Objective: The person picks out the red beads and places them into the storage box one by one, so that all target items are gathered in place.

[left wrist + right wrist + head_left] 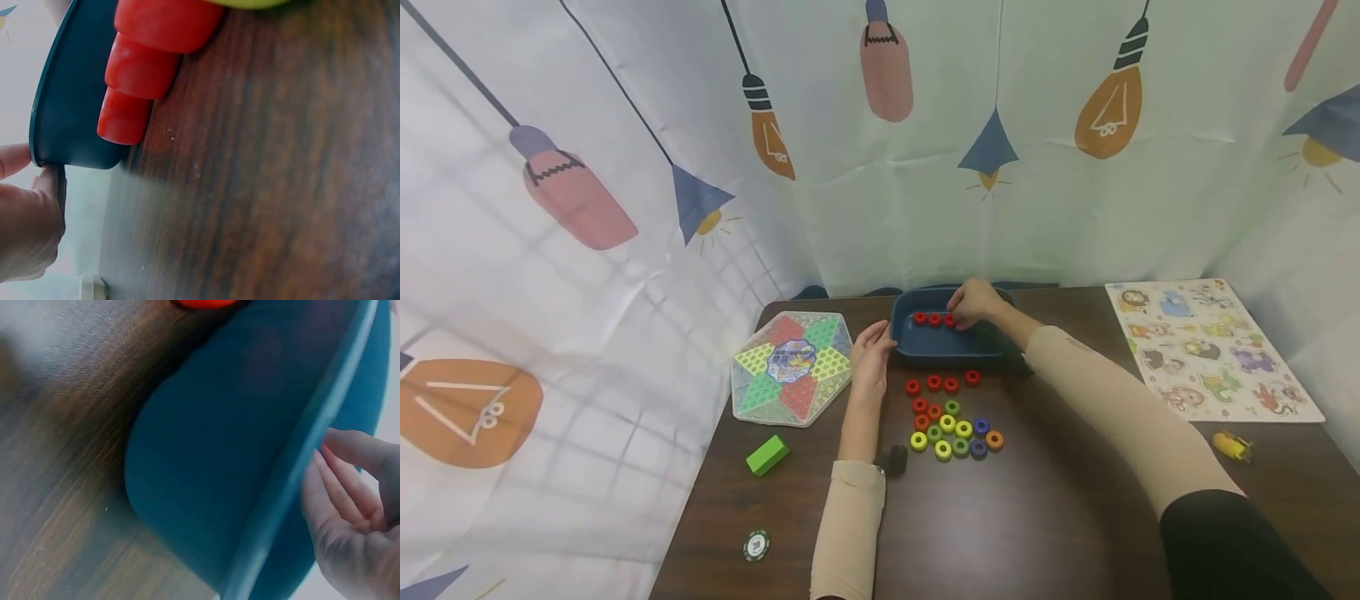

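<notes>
A dark blue tray (pixel 951 360) stands at the back of the table, with a row of red rings (pixel 935 319) inside. My left hand (pixel 872 358) grips the tray's left end; in the left wrist view its thumb and fingers (pixel 47 181) meet at the rim. Over the tray, my right hand (pixel 973 302) pinches the rightmost red ring (pixel 951 321) of the row. Seen from the right wrist, the near tray wall (pixel 206 444) hides most of what those fingertips hold.
In front of the tray lie several loose red rings (pixel 934 382), then yellow rings (pixel 963 429), green, blue and orange ones. A hexagonal game board (pixel 792 367), green block (pixel 767 455) and poker chip (pixel 756 545) are left; an animal puzzle board (pixel 1213 350) and yellow toy (pixel 1231 446) right.
</notes>
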`<state>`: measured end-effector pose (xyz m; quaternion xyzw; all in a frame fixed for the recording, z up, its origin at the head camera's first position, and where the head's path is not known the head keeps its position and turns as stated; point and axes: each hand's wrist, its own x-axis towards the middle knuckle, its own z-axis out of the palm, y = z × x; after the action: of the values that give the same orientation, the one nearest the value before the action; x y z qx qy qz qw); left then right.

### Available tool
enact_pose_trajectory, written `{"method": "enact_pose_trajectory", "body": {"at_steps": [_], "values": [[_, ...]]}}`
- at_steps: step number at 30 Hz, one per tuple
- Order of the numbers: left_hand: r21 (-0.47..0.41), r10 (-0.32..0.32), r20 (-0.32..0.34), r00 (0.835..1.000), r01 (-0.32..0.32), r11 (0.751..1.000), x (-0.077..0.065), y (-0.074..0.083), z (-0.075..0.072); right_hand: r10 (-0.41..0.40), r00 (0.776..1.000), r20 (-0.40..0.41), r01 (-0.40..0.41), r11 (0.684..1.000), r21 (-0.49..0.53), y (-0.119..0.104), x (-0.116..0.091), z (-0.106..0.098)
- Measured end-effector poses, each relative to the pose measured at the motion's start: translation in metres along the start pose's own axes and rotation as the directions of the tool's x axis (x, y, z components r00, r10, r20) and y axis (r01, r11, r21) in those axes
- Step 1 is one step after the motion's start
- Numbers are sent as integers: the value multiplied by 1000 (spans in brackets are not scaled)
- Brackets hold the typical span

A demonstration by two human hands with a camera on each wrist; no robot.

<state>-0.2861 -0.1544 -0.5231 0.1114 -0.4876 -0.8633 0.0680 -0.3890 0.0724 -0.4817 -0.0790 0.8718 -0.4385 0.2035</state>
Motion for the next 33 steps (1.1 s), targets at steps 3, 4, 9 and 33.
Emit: {"method": "enact_pose_trajectory", "body": {"at_steps": [3, 4, 9, 33], "values": [[9, 3, 2, 1000, -3, 1000, 0, 1, -1, -33, 999, 37, 31, 999, 38, -5, -14, -5], [8, 2, -1, 1000, -2, 1000, 0, 1, -1, -45, 998, 54, 42, 998, 52, -8, -20, -8], [-2, -2, -4, 1000, 2, 1000, 1, 0, -3, -99, 984, 150, 82, 990, 111, -23, -56, -22], [-22, -14, 24, 1000, 15, 1000, 1, 0, 0, -160, 978, 136, 187, 956, -224, 37, -145, 15]]}}
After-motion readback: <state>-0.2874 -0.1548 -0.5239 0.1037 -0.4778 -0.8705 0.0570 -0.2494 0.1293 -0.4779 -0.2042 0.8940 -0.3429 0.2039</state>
